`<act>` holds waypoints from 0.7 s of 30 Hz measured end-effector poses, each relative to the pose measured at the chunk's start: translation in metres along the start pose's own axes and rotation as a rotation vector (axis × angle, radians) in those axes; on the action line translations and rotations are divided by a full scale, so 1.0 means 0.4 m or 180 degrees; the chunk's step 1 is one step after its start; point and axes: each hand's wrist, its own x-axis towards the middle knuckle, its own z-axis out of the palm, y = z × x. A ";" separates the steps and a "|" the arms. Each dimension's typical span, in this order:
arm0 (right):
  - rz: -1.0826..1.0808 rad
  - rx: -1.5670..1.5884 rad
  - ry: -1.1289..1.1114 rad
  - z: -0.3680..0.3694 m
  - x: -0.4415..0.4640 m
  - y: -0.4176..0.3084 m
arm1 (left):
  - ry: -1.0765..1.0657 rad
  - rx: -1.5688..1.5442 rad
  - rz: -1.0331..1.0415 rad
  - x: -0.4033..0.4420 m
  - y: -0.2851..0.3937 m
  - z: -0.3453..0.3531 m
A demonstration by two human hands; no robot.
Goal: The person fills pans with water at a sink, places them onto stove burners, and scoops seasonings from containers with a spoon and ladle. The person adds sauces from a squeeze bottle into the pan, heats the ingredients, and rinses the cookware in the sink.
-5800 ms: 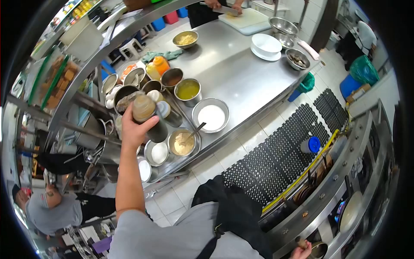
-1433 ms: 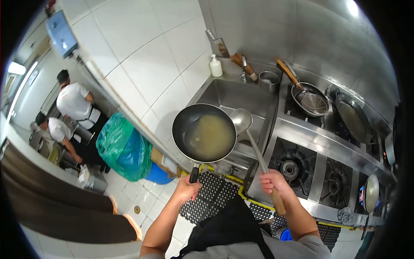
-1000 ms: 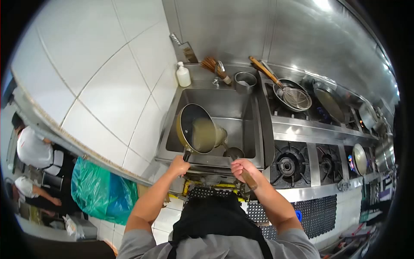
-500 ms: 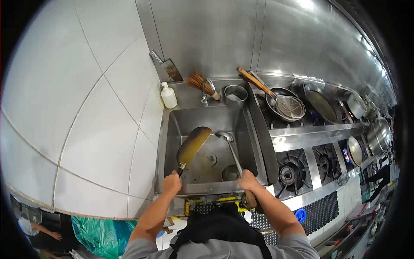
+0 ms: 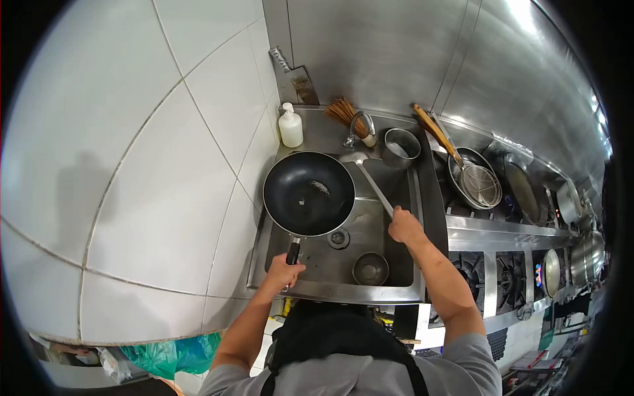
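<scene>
My left hand [image 5: 283, 274] is closed round the black handle of a dark frying pan [image 5: 308, 195], held level over the left side of the metal sink [image 5: 356, 254]. Its inside faces up, with only a small bright patch of wetness showing. In my right hand [image 5: 405, 226] is the shaft of a long metal ladle [image 5: 376, 187], whose bowl is near the faucet [image 5: 360, 125] at the sink's back edge. A small metal bowl [image 5: 370, 268] lies at the bottom of the sink, right of the drain [image 5: 339, 238].
Behind the sink stand a white pump bottle [image 5: 290, 126], a bundled brush [image 5: 350, 119] and a metal pot [image 5: 400, 148]. A cleaver [image 5: 297, 82] leans on the wall. To the right, the stove holds a strainer [image 5: 481, 185] and several pans. A green bag [image 5: 173, 355] is at lower left.
The yellowish liquid once in the pan was tipped into the sink and is gone from it. The pan has turned from its tilt back to level, and the ladle has moved up toward the faucet.
</scene>
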 end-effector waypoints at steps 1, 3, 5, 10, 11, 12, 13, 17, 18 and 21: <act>-0.0044 -0.0077 0.0062 -0.004 0.011 0.001 | -0.0122 -0.0099 -0.0047 0.015 -0.010 0.000; 0.0085 -0.0065 0.0228 -0.022 0.033 -0.007 | -0.0253 -0.0222 -0.0097 0.032 -0.014 0.001; 0.0212 -0.0017 0.0392 -0.050 0.057 -0.011 | -0.0326 -0.0150 -0.0024 0.037 0.000 0.001; 0.0082 0.0290 0.0662 -0.101 0.046 0.039 | -0.0521 0.0026 0.0022 0.106 -0.025 0.007; 0.0037 0.0299 0.0598 -0.104 0.034 0.046 | -0.0596 0.0027 0.0050 0.124 -0.028 0.012; 0.0049 0.0276 0.0625 -0.090 0.029 0.071 | -0.0621 0.0013 0.0074 0.140 -0.027 0.022; -0.0210 0.0442 0.0637 -0.062 0.020 0.105 | -0.0612 0.0029 -0.0007 0.151 -0.029 0.032; 0.0420 0.2098 -0.0163 -0.091 -0.090 0.075 | -0.0699 0.0023 -0.0212 0.205 -0.021 0.076; 0.0450 0.2096 -0.0163 -0.087 -0.113 0.081 | -0.0724 0.0026 -0.0229 0.216 -0.015 0.086; 0.0606 0.3335 -0.0288 -0.085 -0.172 0.095 | -0.0989 0.0001 -0.0182 0.254 0.005 0.121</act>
